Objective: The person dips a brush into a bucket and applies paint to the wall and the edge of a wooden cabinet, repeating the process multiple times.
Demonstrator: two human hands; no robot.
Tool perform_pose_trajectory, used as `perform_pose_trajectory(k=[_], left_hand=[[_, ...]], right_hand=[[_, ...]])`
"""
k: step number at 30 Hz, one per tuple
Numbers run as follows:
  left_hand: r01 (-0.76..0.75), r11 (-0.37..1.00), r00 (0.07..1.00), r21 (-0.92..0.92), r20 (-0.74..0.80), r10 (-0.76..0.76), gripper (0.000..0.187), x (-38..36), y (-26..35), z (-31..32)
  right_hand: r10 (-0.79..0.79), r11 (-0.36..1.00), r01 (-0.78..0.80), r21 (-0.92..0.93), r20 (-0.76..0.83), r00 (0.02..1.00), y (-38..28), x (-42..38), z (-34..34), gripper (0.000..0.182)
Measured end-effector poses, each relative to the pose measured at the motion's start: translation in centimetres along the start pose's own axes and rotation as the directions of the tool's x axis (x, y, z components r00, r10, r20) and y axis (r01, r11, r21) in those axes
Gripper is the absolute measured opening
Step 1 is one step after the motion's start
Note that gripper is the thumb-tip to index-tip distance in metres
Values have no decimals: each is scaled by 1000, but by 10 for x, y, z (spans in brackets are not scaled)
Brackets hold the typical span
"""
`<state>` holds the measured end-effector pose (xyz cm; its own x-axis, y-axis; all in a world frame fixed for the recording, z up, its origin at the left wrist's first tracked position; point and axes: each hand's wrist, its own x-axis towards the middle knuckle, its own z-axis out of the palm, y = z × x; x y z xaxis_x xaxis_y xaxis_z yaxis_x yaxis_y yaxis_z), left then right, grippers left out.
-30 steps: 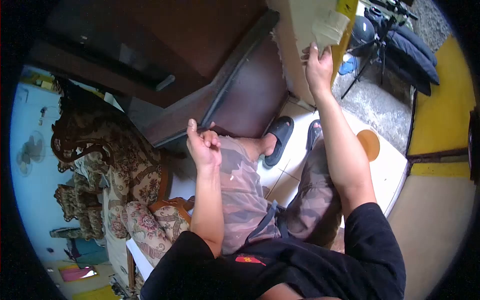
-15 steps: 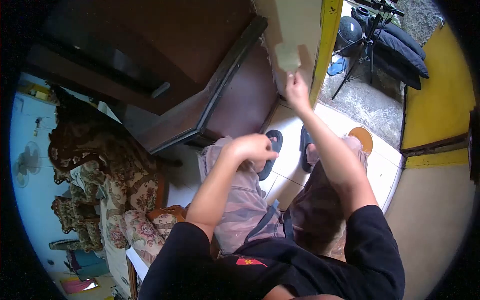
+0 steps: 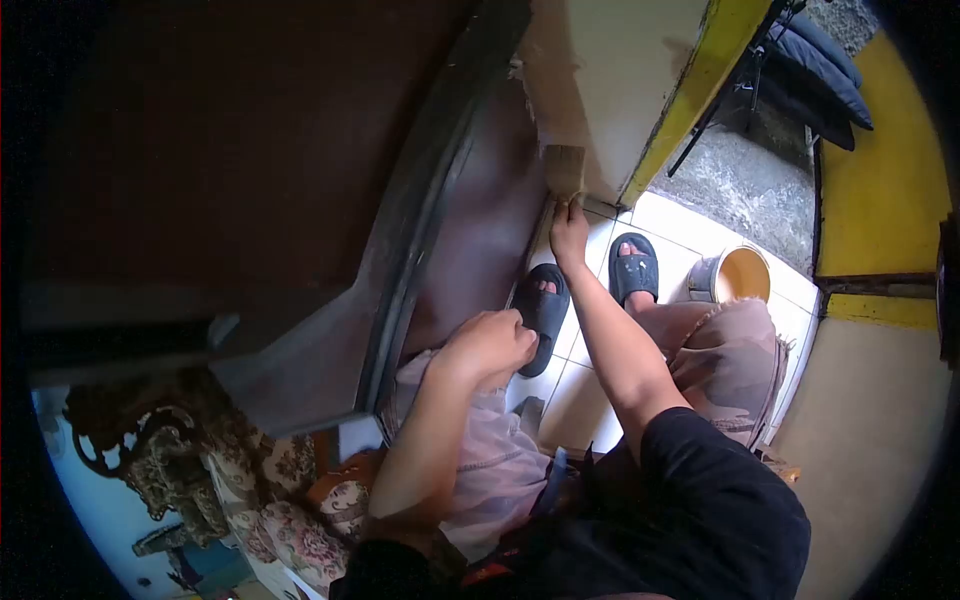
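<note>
In my right hand (image 3: 570, 232) is the handle of a wide flat paintbrush (image 3: 565, 172). Its bristles lie against the lower part of a beige wall (image 3: 635, 75), close to the corner by the dark brown cabinet (image 3: 480, 200). My left hand (image 3: 490, 345) is over my left knee, fingers curled in, and I see nothing in it. A paint bucket (image 3: 705, 279), orange-yellow inside, stands on the white tiles to the right of my feet.
Black slippers (image 3: 634, 268) are on my feet. The yellow door frame (image 3: 690, 95) edges the wall, with a rough concrete floor (image 3: 745, 190) and dark cushions (image 3: 820, 85) beyond. Floral carved-wood seating (image 3: 290, 530) stands at lower left.
My right hand has brought the paintbrush down the wall, near the floor. My view has shifted forward and lower, and more of the bucket shows. My left hand's fingers have curled in.
</note>
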<state>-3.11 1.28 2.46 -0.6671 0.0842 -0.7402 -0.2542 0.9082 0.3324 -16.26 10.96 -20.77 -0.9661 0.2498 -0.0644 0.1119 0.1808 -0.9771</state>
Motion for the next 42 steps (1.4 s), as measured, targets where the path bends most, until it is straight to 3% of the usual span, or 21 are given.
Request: perform_pose_trajectory(k=[7, 9, 10, 12, 13, 14, 15, 18, 22, 27, 29, 30, 31, 32, 33, 34, 35, 36, 39, 41, 42], left_hand=[[-18, 995, 1000, -95, -7, 17, 46, -6, 3, -2], [-52, 988, 999, -148, -8, 52, 43, -3, -3, 2], [-143, 977, 988, -160, -79, 132, 40, -4, -8, 6], [-116, 974, 993, -196, -60, 106, 37, -4, -11, 7], [-99, 966, 995, -238, -50, 89, 34, -4, -11, 7], [-114, 965, 993, -235, -61, 103, 33, -4, -12, 8], [-111, 966, 993, -235, -65, 98, 33, -5, -11, 6], [-135, 951, 990, -277, -74, 119, 33, -8, -8, 2], [-150, 956, 989, -250, -52, 141, 40, -5, -10, 4], [-123, 962, 992, -245, -47, 115, 41, -8, -8, -1], [-140, 962, 990, -236, -36, 135, 43, -8, -7, -3], [-137, 961, 991, -238, -33, 133, 43, -8, -4, -4], [-114, 956, 993, -271, -24, 112, 39, -9, -1, -8], [-88, 949, 996, -303, -12, 88, 35, -11, 0, -9], [-80, 950, 997, -302, -9, 81, 35, -12, -3, -8], [-88, 959, 996, -269, -21, 85, 40, -10, -6, -6], [-101, 967, 995, -236, -36, 95, 45, -8, -7, -5], [-106, 966, 994, -238, -38, 100, 45, -9, -5, -8], [-89, 964, 996, -249, -19, 88, 46, -11, 0, -10], [-125, 964, 992, -236, -60, 114, 46, -10, 0, -10], [-125, 965, 992, -233, -65, 112, 46, -10, -1, -11]], right_hand=[[-35, 978, 58, 201, -118, 992, 13, 30, 28, 37], [-10, 1000, 11, 11, -75, 997, 33, 40, 30, 40], [1, 1000, 1, 18, -77, 997, 59, 41, 36, 40], [31, 973, -40, -229, -42, 999, 117, 38, 48, 44], [34, 974, -42, -225, -38, 999, 112, 35, 42, 44], [337, 937, -332, -111, 38, 941, 106, 31, 35, 45], [595, 801, -598, -27, 145, 790, 107, 30, 31, 45], [656, 755, -650, -92, 151, 740, 124, 32, 32, 49], [633, 774, -608, -177, 214, 744, 262, 68, 80, 54], [389, 833, -257, -490, 189, 902, 142, 77, 74, 53], [321, 899, -278, -337, 78, 944, 111, 71, 75, 54], [323, 939, -328, -107, -59, 945, 103, 65, 78, 51], [324, 939, -328, -106, -55, 944, 78, 60, 70, 51], [460, 869, -463, 174, 64, 886, 36, 52, 53, 47], [546, 699, -582, 416, 216, 810, 4, 41, 39, 44], [547, 697, -584, 416, 217, 808, -16, 29, 31, 44], [475, 797, -479, 367, 108, 873, -32, 18, 24, 43], [384, 881, -367, 300, 3, 923, -40, 12, 19, 41], [217, 967, -208, 150, -49, 975, 9, -1, 32, 40], [220, 971, -206, 117, -119, 968, 36, -2, 42, 43], [315, 947, -311, 77, -35, 949, 66, 2, 46, 46]])
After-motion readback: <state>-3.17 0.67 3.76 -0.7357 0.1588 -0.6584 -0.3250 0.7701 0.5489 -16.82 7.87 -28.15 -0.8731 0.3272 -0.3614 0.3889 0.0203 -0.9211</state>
